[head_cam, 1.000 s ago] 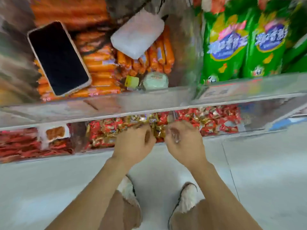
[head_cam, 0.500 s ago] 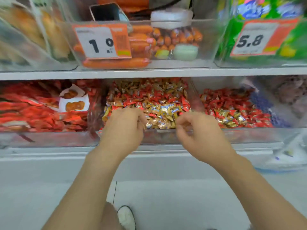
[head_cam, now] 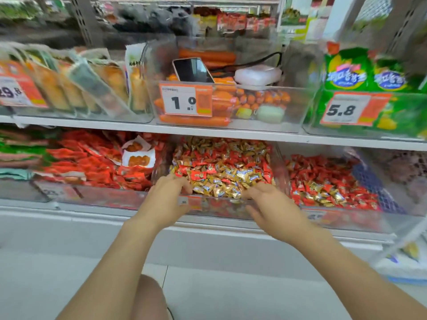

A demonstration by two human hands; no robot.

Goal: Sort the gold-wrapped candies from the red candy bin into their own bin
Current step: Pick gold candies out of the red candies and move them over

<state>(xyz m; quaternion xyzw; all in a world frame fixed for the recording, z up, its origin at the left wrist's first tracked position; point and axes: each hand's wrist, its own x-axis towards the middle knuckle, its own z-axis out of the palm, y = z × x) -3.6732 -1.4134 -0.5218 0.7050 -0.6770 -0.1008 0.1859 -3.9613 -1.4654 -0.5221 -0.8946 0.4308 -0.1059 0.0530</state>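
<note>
The gold-wrapped candies point(head_cam: 221, 184) lie heaped against the front wall of the clear plastic middle bin point(head_cam: 215, 207) on the lower white shelf point(head_cam: 97, 210), with red-wrapped candies point(head_cam: 208, 158) mixed in behind them toward the bin's back. My left hand point(head_cam: 166, 199) hooks over the bin's front-left corner, its fingers curled down into the wrappers; the tips are buried, so I cannot tell whether they have hold of a candy. My right hand point(head_cam: 271, 205) sits at the front-right corner, fingers loosely stretched toward the gold heap, touching its near edge, with nothing visibly pinched; blur softens it. Just beside it to the right stands a second clear bin point(head_cam: 346, 224) of red candies, with a small cluster of gold ones point(head_cam: 323, 194) near its front. The bin to the left holds flat red packets point(head_cam: 92, 162). On the upper shelf, a black-screened phone point(head_cam: 193, 70) and a white rectangular pack point(head_cam: 257, 75) with a black cable rest on orange sausages in a clear tub behind a price tag reading 1.0 point(head_cam: 186, 100). Green snack bags point(head_cam: 346, 72) stand to its right, cut off by the frame edge. The far left bins are smeared.
</note>
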